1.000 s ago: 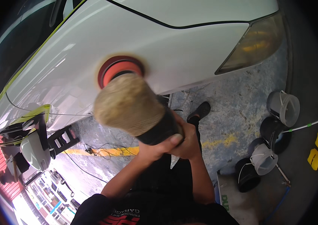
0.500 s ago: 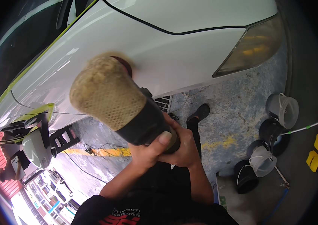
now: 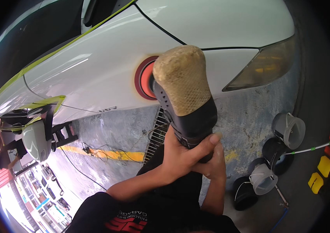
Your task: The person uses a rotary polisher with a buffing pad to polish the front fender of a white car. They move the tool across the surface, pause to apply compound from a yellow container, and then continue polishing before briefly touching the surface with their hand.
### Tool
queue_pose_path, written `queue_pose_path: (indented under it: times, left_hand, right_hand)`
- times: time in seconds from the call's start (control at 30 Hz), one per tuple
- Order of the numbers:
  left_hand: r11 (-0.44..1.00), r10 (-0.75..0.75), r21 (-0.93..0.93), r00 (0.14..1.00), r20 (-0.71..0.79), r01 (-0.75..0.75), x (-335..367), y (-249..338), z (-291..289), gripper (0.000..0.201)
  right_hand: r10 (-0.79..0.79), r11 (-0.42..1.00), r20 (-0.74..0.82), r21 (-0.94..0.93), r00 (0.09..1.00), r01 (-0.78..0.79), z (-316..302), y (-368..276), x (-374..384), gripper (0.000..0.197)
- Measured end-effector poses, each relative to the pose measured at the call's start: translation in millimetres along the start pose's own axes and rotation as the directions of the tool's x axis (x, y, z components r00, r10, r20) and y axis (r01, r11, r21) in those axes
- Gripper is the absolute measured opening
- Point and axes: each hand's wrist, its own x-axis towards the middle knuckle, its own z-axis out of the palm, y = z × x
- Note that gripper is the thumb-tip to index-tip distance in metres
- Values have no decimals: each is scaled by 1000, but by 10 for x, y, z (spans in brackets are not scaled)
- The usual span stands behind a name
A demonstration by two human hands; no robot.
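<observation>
A black car polisher (image 3: 196,116) with a dusty tan mesh cover on its head is held in front of me. Its red and maroon round pad (image 3: 144,79) lies against the white front fender (image 3: 95,73) of a car, with blur around the rim. My left hand (image 3: 178,155) is closed round the polisher's handle, the thumb laid along its top. Beside it, my right hand (image 3: 214,165) wraps the end of the same handle; part of its fingers is hidden.
The cloudy headlight (image 3: 268,66) is at the right, a taped side mirror (image 3: 36,143) at the left. Buckets (image 3: 287,130) and yellow pads (image 3: 324,167) stand or hang at the right. Cables (image 3: 103,153) and a drain grate (image 3: 158,134) cross the floor. Another person (image 3: 7,159) is at far left.
Both hands and the polisher have shifted right in the picture. The tool has turned, so more of its red pad shows. The view of the car and floor has shifted slightly too.
</observation>
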Motion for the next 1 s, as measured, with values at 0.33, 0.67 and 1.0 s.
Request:
queue_pose_path:
  times: [0.33, 0.67, 1.0]
  left_hand:
    - [996, 83, -24, 987, -135, -87, -90, -71, -205, 43]
    - [999, 45, 28, 999, -10, -45, 44, -39, -365, 42]
    - [992, 88, 90, 995, 39, -92, -20, -300, -576, 56]
  right_hand:
    - [-18, 991, 130, -128, 991, 35, 115, -11, 132, 88]
    - [-103, 985, 45, -135, 994, 108, 253, 228, 132, 97]
    - [-217, 954, 44, -201, 975, 222, 296, 538, 248, 76]
